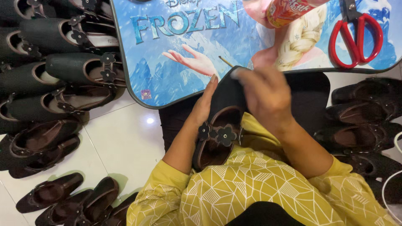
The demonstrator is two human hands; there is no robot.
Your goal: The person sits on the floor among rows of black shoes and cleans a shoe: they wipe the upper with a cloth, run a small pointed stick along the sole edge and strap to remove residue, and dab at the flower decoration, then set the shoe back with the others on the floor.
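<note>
You sit with a dark brown shoe (220,134) on your lap, just below the near edge of a blue cartoon-printed lap table (167,75). Your left hand (205,104) lies flat along the shoe's left side, fingers together, cupping it. Your right hand (266,94), blurred, curls over the shoe's toe; whether it pinches anything you cannot tell. Red scissors (356,37) rest on the table's far right. Rows of dark shoes (63,79) lie on the floor left of the table.
</note>
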